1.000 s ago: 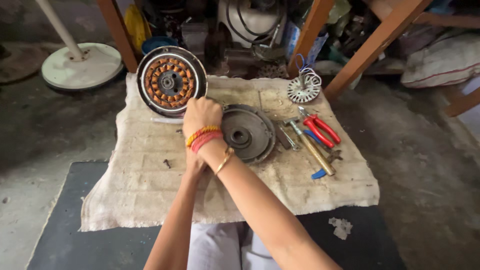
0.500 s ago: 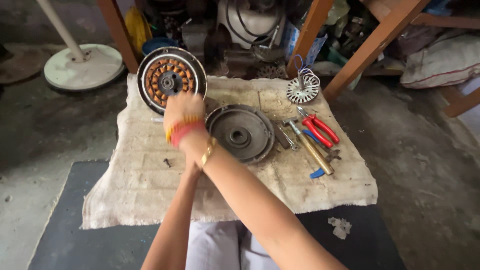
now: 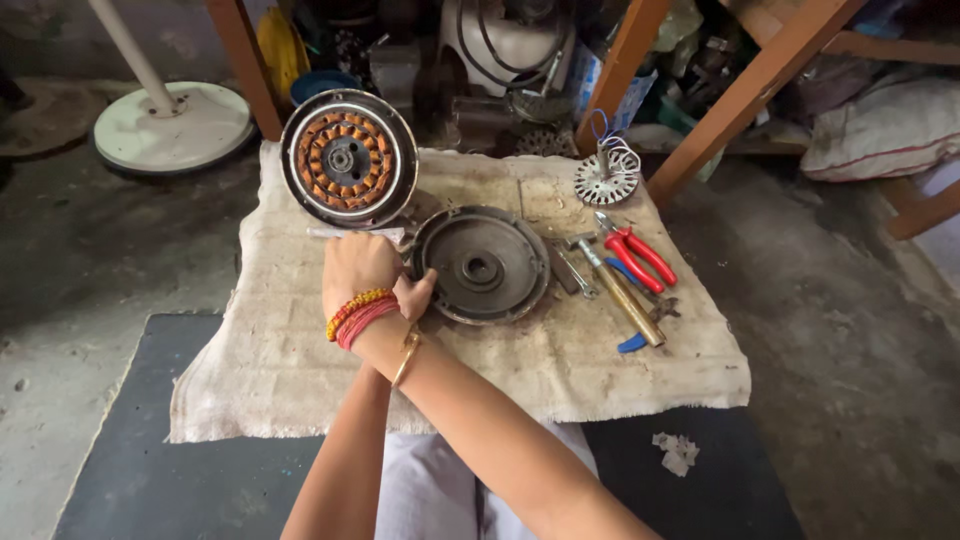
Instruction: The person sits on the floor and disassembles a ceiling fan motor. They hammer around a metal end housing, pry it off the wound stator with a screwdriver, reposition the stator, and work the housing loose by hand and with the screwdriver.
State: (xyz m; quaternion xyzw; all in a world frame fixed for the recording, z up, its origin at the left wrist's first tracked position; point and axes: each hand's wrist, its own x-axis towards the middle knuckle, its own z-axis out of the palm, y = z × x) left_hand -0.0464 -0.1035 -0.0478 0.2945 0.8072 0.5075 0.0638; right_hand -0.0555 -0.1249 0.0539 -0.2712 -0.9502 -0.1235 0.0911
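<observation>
Both hands have dropped back from the copper-wound stator (image 3: 348, 158) to the grey motor cover (image 3: 481, 266) mid-cloth (image 3: 300, 380); right hand (image 3: 358, 272) overlaps left hand (image 3: 416, 296), curled at its rim, grip unclear. Red pliers (image 3: 636, 252) lie right

Beyond the hands, up and to the right at the far edge of the cloth, a blue-and-white printed carton or packet (image 3: 592, 85) stands among the clutter behind the wooden leg; its shape is mostly hidden, and only a narrow upright strip shows; farther right in the same clutter sits a crumpled pale green wrapper or bag (image 3: 684, 22), too blurred to tell more. No signs or screens are in view.
</observation>
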